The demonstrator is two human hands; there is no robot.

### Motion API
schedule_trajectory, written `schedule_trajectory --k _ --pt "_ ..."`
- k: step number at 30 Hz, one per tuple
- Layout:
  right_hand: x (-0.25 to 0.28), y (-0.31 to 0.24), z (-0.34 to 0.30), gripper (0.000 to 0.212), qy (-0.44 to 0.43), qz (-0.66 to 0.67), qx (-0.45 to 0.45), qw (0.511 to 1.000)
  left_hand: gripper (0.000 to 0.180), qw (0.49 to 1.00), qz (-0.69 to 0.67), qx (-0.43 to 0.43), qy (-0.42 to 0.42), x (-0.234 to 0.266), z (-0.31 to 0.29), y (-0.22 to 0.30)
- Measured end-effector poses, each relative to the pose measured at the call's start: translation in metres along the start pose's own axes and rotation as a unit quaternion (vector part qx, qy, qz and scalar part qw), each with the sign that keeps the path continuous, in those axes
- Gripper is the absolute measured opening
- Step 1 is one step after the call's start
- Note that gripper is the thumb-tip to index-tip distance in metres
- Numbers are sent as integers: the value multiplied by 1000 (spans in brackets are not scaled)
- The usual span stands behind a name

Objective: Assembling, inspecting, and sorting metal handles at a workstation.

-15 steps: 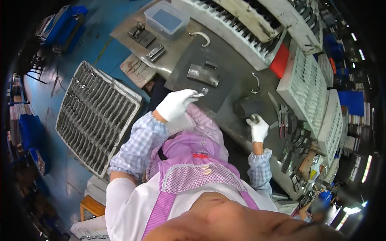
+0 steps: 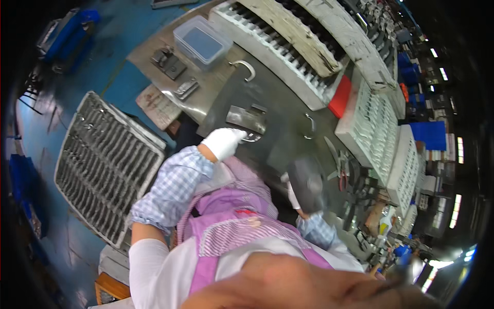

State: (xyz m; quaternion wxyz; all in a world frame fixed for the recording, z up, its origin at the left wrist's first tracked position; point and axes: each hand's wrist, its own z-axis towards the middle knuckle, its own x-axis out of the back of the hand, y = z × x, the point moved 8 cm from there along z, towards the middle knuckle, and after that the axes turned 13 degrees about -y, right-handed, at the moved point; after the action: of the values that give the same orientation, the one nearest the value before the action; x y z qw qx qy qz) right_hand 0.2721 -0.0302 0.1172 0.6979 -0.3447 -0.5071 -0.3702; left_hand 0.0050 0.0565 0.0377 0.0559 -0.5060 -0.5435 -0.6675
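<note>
My left hand [image 2: 224, 143], in a white glove, pinches a small curved shiny metal piece [image 2: 252, 137]. That piece is at the near edge of a rounded steel block [image 2: 246, 120] on the dark mat [image 2: 218, 110]. My right hand [image 2: 292, 193], gloved too, is lower right with its fingers wrapped around a handle that is mostly hidden. Above it looms a blurred dark head [image 2: 307, 180], which looks like a black mallet. A C-shaped metal piece [image 2: 247, 69] lies beyond the block, and a similar one [image 2: 310, 126] lies to the right.
A grey slotted tray [image 2: 105, 159] stands at left. White foam trays [image 2: 272, 56] line the table's far side, with a red piece [image 2: 339, 97] by them. Pliers [image 2: 342, 172] lie at right. A clear plastic box [image 2: 202, 41] and steel fixtures [image 2: 167, 63] sit at far left.
My left hand has brought the curved piece down against the steel block. The right hand has lifted the dark mallet toward me and left. The whole view has shifted slightly.
</note>
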Motion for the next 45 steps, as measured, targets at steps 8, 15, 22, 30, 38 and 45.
schedule_trajectory --k 8,15,22,30,38,45 --pt "30 40 7 40 -96 -63 -172 978 23 945 -256 157 126 -4 -21 -11" --pt "-79 -64 115 28 -18 379 -70 923 31 589 -765 207 157 -31 -29 -23" --pt "-119 -23 129 25 2 542 -265 798 37 899 -246 206 298 16 2 -60" --pt "-125 8 120 19 127 389 -190 892 35 851 -372 257 267 2 9 -85" --pt "-126 14 116 19 127 456 -187 861 37 845 -396 258 251 2 14 -79" --pt "-125 7 124 31 81 428 -153 887 36 866 -336 263 261 10 8 -83"
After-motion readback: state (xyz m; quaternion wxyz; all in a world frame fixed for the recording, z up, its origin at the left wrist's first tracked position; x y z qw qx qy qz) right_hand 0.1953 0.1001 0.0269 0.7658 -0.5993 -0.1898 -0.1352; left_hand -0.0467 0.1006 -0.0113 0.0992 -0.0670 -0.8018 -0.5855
